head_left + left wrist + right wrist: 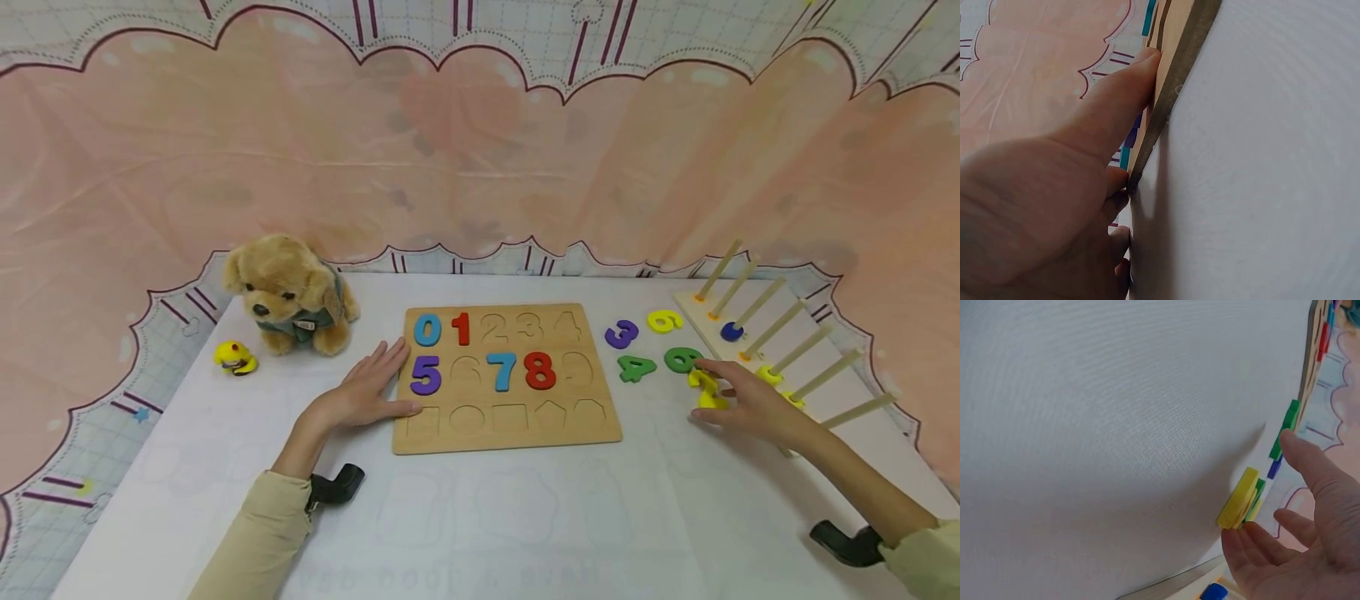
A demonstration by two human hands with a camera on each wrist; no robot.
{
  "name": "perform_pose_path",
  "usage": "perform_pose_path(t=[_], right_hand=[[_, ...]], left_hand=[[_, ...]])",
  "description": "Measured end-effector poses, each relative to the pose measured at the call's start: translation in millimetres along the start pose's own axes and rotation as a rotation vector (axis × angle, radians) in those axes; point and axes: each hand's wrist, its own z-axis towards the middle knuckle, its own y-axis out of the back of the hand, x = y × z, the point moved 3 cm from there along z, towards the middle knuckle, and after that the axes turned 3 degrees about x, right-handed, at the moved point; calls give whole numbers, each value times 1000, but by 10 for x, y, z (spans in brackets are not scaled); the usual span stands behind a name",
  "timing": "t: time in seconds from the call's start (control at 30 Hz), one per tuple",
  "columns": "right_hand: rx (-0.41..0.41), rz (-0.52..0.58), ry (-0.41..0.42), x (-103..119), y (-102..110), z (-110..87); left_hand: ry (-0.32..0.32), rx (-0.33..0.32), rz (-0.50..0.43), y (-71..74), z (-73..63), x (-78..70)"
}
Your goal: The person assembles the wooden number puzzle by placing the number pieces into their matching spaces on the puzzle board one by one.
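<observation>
My left hand (363, 392) rests along the left edge of a wooden number board (506, 433), its fingers fairly straight and the thumb lying on the board's face. In the left wrist view the thumb (1116, 94) lies along the board's edge. Set in the board are a blue 0 (427, 330), red 1 (461, 329), purple 5 (425, 375), blue 7 (502, 371) and red 8 (540, 371). My right hand (750, 404) is at a yellow number 2 (705, 390). In the right wrist view its fingertips touch the yellow piece (1238, 499), the thumb held well apart.
Right of the board lie a purple 3 (622, 334), a green 4 (636, 368), a yellow rounded number (664, 321) and a green one (681, 360). A peg rack (693, 312) stands far right. A plush dog (292, 292) and yellow duck (236, 358) are at left.
</observation>
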Motion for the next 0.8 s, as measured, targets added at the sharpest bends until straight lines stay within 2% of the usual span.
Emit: perform_pose_path(t=[0.43, 0.63, 0.8], right_hand=[[4, -40, -21, -63, 9, 24], [12, -30, -5, -108, 9, 45], [32, -36, -30, -135, 3, 54]], left_hand=[[3, -4, -5, 11, -2, -18], [3, -3, -6, 10, 4, -5], [6, -2, -5, 7, 5, 1]])
